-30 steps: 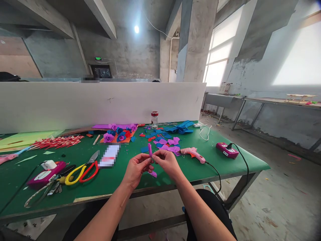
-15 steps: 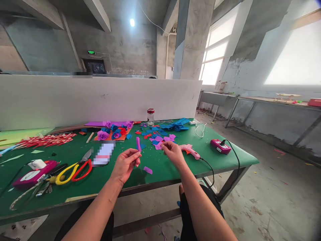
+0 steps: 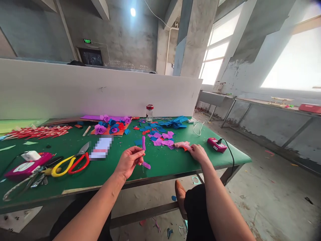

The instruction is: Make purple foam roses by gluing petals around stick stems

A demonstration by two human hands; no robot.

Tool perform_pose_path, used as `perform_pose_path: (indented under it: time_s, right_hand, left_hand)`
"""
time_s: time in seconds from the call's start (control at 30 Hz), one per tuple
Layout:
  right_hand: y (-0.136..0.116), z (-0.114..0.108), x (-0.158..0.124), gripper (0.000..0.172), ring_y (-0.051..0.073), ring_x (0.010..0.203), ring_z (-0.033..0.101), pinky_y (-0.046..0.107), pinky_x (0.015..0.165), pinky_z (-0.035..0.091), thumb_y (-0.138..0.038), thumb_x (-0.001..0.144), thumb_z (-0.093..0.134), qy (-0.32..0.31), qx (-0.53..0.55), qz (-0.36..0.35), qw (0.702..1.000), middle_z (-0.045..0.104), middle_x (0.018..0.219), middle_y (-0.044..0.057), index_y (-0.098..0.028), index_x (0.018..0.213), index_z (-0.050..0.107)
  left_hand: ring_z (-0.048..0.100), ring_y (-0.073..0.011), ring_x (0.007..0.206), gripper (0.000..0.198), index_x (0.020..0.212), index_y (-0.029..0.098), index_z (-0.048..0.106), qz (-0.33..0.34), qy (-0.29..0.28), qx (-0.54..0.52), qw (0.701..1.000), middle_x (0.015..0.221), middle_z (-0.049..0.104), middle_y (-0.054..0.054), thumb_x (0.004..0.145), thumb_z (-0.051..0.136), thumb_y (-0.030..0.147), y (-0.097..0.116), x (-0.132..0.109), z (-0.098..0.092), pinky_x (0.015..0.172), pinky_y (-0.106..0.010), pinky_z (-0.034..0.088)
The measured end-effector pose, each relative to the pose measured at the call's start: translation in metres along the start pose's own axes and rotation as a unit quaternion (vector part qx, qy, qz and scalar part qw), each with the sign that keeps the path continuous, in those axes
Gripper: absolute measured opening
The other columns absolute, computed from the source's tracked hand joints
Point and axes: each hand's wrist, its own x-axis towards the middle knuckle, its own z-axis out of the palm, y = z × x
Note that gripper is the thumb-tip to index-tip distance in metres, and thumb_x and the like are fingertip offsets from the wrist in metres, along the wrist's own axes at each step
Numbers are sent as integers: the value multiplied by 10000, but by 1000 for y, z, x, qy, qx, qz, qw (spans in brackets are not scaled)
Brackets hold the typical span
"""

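Note:
My left hand (image 3: 129, 160) pinches a thin stick with a rolled purple strip (image 3: 143, 143) at its top, held upright above the green table (image 3: 110, 167). A small purple piece (image 3: 146, 165) hangs or lies just below it. My right hand (image 3: 198, 152) rests on the handle of the pink glue gun (image 3: 181, 145), fingers curled around it. Purple and blue cut petals (image 3: 162, 138) lie just behind the gun.
Yellow and red scissors (image 3: 69, 163) and a pink box (image 3: 25, 167) lie at the left. Finished paper roses (image 3: 110, 125), a glass jar (image 3: 149, 112), a pink power strip (image 3: 216, 145) and a white partition (image 3: 75, 90) stand farther back. The table's front edge is near my knees.
My right hand left the purple stick and moved right across the petals to the glue gun. My left hand stayed, keeping the stick upright.

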Motion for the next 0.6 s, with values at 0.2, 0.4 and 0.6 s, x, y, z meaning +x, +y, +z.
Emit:
perform_pose_path:
  time_s: [0.2,0.4,0.6]
  right_hand:
    - [-9,0,-1,217,284,964,612,331,791,410,-165,880,469,-17,31,19,999,655,999,226,-88,946,660]
    - [-10,-23,-15,261,216,832,649,306,694,464,-263,920,385,-5,172,11,985,685,950,123,-153,1092,547]
    - [-55,-52,-44,506,149,624,594,288,604,481,-535,683,690,-99,546,-90,827,632,854,36,-173,1009,557]
  left_hand:
    - [523,-64,456,228,700,135,635,-7,14,0,1000,628,643,-7,605,807,250,-6,4,-4,417,-183,367]
    - [526,-65,460,232,713,137,637,-11,20,-3,1000,635,645,-8,609,811,249,-7,5,-8,419,-186,365]
    - [530,-62,465,240,719,140,632,-9,26,-4,1000,650,647,-4,608,814,249,-9,7,-9,418,-181,363]
